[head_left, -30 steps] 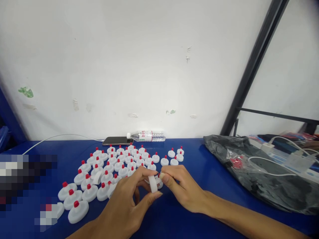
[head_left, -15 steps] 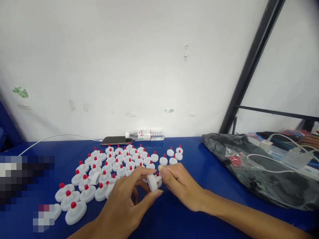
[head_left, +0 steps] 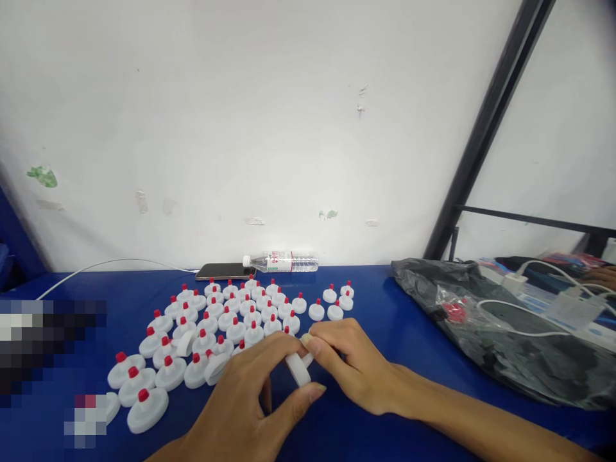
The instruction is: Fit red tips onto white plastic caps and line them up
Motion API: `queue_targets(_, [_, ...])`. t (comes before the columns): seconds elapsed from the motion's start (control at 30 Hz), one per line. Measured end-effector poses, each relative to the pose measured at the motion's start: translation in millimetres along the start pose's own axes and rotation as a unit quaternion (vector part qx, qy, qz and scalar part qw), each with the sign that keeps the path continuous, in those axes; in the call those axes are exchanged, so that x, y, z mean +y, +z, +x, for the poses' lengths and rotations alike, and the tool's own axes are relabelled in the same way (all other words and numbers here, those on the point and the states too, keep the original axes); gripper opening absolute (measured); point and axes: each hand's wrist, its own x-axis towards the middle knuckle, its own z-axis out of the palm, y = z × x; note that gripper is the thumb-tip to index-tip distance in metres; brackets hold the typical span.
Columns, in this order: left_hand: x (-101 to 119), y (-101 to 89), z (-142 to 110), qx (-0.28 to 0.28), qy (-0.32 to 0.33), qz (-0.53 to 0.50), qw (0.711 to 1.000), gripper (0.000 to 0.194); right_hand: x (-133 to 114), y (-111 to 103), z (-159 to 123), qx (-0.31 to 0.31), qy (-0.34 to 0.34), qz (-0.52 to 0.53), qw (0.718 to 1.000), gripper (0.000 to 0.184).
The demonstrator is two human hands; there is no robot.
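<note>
My left hand (head_left: 250,398) pinches a white round cap (head_left: 298,370) on edge between thumb and forefinger, just above the blue table (head_left: 385,333). My right hand (head_left: 353,362) is closed beside it, its fingertips pressed against the cap's far side; what they grip there is hidden. Behind and to the left of both hands stand several white caps with red tips (head_left: 235,314) in rows. One plain white cap (head_left: 217,367) lies tilted among them, close to my left hand.
A clear water bottle (head_left: 282,262) and a phone (head_left: 224,271) with a white cable lie along the wall. A black plastic bag (head_left: 505,333) with a small pouch of red parts (head_left: 455,311) lies at the right, with chargers and cables behind it. A dark slanted post (head_left: 481,135) rises at the right.
Both hands have sunk a little toward the table with the cap. The cap has tipped lower between my left fingers, and my right fingertips have closed in tighter on it.
</note>
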Motion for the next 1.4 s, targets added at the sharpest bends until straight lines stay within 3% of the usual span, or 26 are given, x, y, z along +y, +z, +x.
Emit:
queue_targets(0.2, [1.3, 3.7, 0.1, 0.018, -0.009, -0.03, 0.999, 0.02, 2.9, -2.3, 1.4, 0.015, 0.024, -0.025, 0.999, 0.043])
queue_targets(0.5, [-0.7, 5.0, 2.2, 0.033, -0.094, -0.051, 0.994, 0.033, 5.3, -5.2, 3.5, 0.018, 0.035, -0.018, 0.999, 0.044])
queue_targets(0.83, [-3.1, 4.8, 3.8, 0.003, -0.131, -0.127, 0.983, 0.046, -4.0, -12.2, 5.2, -0.009, 0.059, 0.091, 0.994, 0.049])
queue_targets(1.0, [-0.3, 3.3, 0.9, 0.035, -0.088, -0.243, 0.965, 0.049, -6.1, -7.8, 5.7, 0.007, 0.125, 0.201, 0.972, 0.034])
queue_targets(1.17, [5.1, 2.0, -7.0, 0.068, -0.084, -0.279, 0.954, 0.053, -6.4, -3.5, 5.1, 0.075, 0.121, 0.203, 0.969, 0.058])
queue_targets(1.27, [4.6, 2.5, -5.1, 0.054, -0.075, -0.273, 0.957, 0.056, -5.6, -3.0, 4.7, 0.038, 0.106, 0.193, 0.975, 0.066])
queue_targets(1.4, [2.0, 1.8, 1.4, 0.036, -0.08, -0.284, 0.955, 0.052, -2.7, -1.9, 5.1, 0.0, 0.081, 0.221, 0.972, 0.056])
